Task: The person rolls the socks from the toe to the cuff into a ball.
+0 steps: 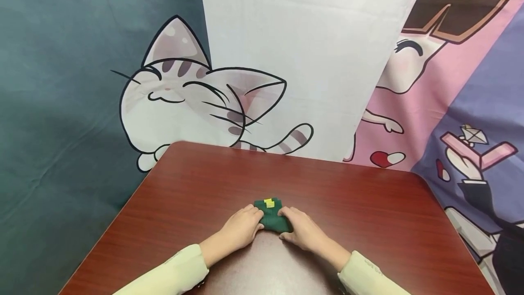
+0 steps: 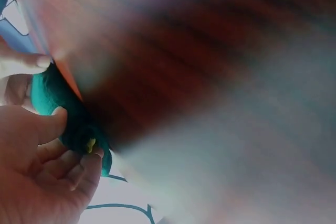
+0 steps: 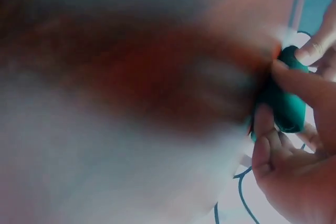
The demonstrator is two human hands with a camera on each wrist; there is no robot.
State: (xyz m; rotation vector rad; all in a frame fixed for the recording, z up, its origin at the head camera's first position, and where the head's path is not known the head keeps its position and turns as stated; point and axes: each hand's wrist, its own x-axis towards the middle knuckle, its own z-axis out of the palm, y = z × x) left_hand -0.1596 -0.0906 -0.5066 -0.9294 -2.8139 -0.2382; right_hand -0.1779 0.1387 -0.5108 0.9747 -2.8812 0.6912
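A dark green folded bundle of cloth [image 1: 272,220] with a small yellow patch [image 1: 269,203] near its far end lies on the table in front of me. My left hand [image 1: 242,226] grips its left side. On the opposite side, my right hand [image 1: 304,229] holds it between thumb and fingers. The left wrist view shows the green cloth [image 2: 52,90] as a thick roll, pinched by the left hand [image 2: 44,166]. In the right wrist view, the right hand [image 3: 299,166] has its thumb and fingers about the cloth [image 3: 287,109]. Parts of the bundle are hidden behind the fingers.
The reddish-brown wooden table [image 1: 348,199] has rounded far corners. Behind it hangs a printed backdrop [image 1: 319,58] with a cartoon cat and other figures. Light-coloured sleeves [image 1: 176,270] cover both forearms. Much of each wrist view is blurred.
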